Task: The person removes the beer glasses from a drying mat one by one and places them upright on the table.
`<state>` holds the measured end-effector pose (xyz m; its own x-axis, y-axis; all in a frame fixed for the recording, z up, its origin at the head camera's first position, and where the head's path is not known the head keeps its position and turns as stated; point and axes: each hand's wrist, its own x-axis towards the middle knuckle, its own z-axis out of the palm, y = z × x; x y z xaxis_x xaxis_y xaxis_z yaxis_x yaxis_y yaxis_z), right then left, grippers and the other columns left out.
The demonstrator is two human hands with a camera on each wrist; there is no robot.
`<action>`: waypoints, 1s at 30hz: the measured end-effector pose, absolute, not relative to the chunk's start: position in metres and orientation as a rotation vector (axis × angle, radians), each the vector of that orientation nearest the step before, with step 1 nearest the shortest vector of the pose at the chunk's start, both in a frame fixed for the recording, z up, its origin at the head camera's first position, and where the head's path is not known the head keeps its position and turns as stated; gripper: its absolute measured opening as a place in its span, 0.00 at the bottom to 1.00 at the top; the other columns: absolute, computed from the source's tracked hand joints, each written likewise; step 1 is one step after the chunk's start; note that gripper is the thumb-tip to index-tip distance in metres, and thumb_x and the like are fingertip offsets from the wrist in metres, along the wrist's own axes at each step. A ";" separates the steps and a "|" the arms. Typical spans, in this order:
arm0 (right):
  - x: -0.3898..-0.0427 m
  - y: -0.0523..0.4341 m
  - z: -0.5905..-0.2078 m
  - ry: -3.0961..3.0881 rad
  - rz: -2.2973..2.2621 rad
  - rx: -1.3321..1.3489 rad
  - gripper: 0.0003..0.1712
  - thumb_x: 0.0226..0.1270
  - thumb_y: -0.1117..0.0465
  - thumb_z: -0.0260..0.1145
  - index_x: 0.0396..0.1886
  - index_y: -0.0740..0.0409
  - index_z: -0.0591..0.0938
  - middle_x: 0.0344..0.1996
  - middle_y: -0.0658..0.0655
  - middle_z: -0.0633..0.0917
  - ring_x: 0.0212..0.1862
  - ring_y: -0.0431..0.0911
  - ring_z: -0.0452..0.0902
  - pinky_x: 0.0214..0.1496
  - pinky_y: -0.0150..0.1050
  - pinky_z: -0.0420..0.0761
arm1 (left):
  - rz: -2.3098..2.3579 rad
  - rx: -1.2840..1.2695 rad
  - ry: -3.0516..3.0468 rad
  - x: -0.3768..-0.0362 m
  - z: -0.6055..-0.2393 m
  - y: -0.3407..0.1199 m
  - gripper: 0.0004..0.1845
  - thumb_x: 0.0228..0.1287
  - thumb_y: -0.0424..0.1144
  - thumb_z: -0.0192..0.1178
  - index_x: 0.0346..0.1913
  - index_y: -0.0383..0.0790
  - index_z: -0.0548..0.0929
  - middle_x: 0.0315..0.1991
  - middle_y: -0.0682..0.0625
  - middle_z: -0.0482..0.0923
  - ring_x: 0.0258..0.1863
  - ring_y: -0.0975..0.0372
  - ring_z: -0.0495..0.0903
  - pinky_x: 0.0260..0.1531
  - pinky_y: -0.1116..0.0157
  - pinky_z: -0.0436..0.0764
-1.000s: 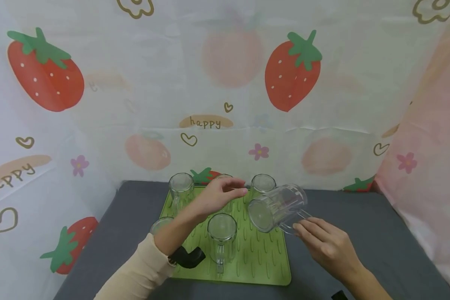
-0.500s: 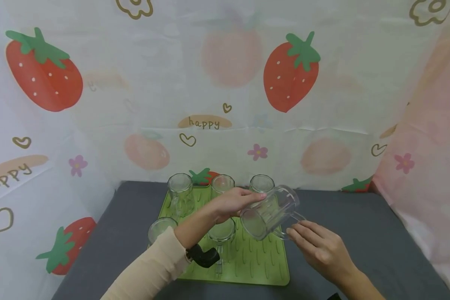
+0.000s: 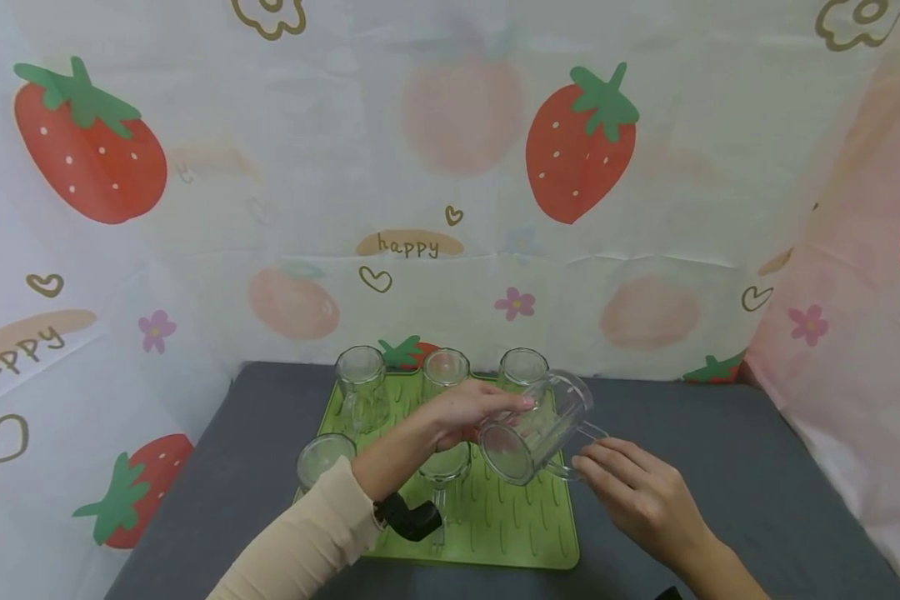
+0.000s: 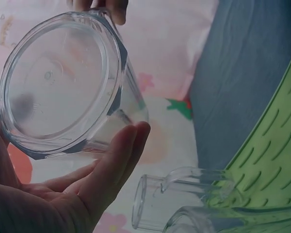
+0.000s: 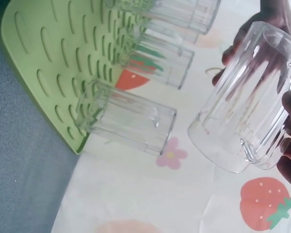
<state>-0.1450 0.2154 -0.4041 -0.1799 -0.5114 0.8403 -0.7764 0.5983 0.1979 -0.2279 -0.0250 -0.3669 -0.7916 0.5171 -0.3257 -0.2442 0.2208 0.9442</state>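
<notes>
A clear glass mug (image 3: 536, 429) is held tilted over the right part of the green ridged mat (image 3: 517, 533). My left hand (image 3: 461, 412) grips its body near the base, thumb on the near upper side. In the left wrist view the round base of the mug (image 4: 58, 77) faces the camera, with fingers under it. My right hand (image 3: 641, 492) pinches the handle; the right wrist view shows the mug's open rim pointing away from the mat. Below the left forearm stands another glass mug (image 3: 446, 471), partly hidden by that hand.
On the mat's back row stand three more glass mugs: left (image 3: 362, 387), middle (image 3: 446, 371) and right (image 3: 523, 367). Another mug (image 3: 322, 458) at the front left is partly covered by the sleeve. A grey cloth (image 3: 682, 433) lies under the mat; a strawberry-print curtain (image 3: 420, 167) hangs behind.
My left hand has come right and down from above the mat to take hold of the mug's body. The mug and right hand have shifted slightly left, and the mug tilts more steeply.
</notes>
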 end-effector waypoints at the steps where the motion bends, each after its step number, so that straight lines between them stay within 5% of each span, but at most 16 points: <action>1: -0.146 0.215 -0.404 -1.852 0.354 1.040 0.21 0.78 0.55 0.52 0.32 0.57 0.88 0.31 0.54 0.88 0.34 0.49 0.83 0.31 0.40 0.83 | 1.645 0.243 1.892 -0.227 -0.367 -0.025 0.24 0.66 0.49 0.62 0.56 0.33 0.82 0.55 0.39 0.82 0.47 0.58 0.85 0.36 0.63 0.86; 7: -0.148 0.217 -0.405 -1.893 0.461 1.030 0.20 0.77 0.52 0.54 0.35 0.57 0.88 0.35 0.55 0.87 0.39 0.50 0.82 0.40 0.36 0.82 | 1.694 0.236 1.876 -0.224 -0.370 -0.026 0.25 0.66 0.47 0.62 0.56 0.30 0.81 0.52 0.40 0.82 0.32 0.65 0.82 0.34 0.65 0.85; 13: -0.149 0.218 -0.405 -1.939 0.570 1.021 0.22 0.75 0.48 0.55 0.38 0.59 0.88 0.39 0.58 0.86 0.45 0.53 0.80 0.65 0.23 0.69 | 1.741 0.235 1.892 -0.221 -0.370 -0.026 0.23 0.65 0.46 0.63 0.55 0.31 0.82 0.26 0.55 0.76 0.18 0.68 0.64 0.32 0.68 0.81; 18: -0.150 0.220 -0.406 -1.939 0.702 1.015 0.22 0.72 0.47 0.59 0.40 0.61 0.88 0.42 0.63 0.85 0.49 0.50 0.79 0.65 0.22 0.68 | 1.770 0.253 1.920 -0.218 -0.371 -0.026 0.27 0.64 0.45 0.64 0.61 0.31 0.77 0.25 0.56 0.75 0.13 0.69 0.59 0.22 0.72 0.69; 21: -0.150 0.221 -0.407 -1.929 0.855 0.985 0.21 0.68 0.48 0.64 0.40 0.62 0.87 0.42 0.64 0.85 0.52 0.44 0.79 0.59 0.20 0.72 | 1.773 0.264 1.960 -0.216 -0.371 -0.026 0.31 0.64 0.45 0.65 0.65 0.31 0.73 0.30 0.51 0.82 0.18 0.68 0.74 0.21 0.72 0.66; 23: -0.150 0.223 -0.407 -1.916 0.956 0.961 0.20 0.64 0.49 0.67 0.41 0.62 0.87 0.42 0.64 0.85 0.52 0.40 0.79 0.56 0.19 0.74 | 1.786 0.266 1.976 -0.215 -0.370 -0.026 0.33 0.63 0.44 0.66 0.66 0.30 0.71 0.41 0.45 0.85 0.28 0.63 0.85 0.24 0.72 0.74; 26: -0.150 0.225 -0.404 -1.919 1.071 0.928 0.16 0.59 0.56 0.72 0.41 0.63 0.87 0.44 0.60 0.86 0.52 0.37 0.80 0.54 0.19 0.75 | 1.810 0.278 2.002 -0.212 -0.371 -0.026 0.33 0.62 0.44 0.67 0.65 0.31 0.71 0.52 0.39 0.83 0.43 0.56 0.87 0.33 0.68 0.81; 30: -0.149 0.225 -0.400 -1.853 1.391 0.940 0.14 0.51 0.79 0.71 0.41 0.75 0.84 0.46 0.57 0.85 0.49 0.38 0.83 0.50 0.24 0.80 | 1.842 0.295 2.010 -0.208 -0.374 -0.026 0.32 0.61 0.42 0.68 0.66 0.33 0.72 0.57 0.36 0.79 0.51 0.53 0.83 0.55 0.57 0.81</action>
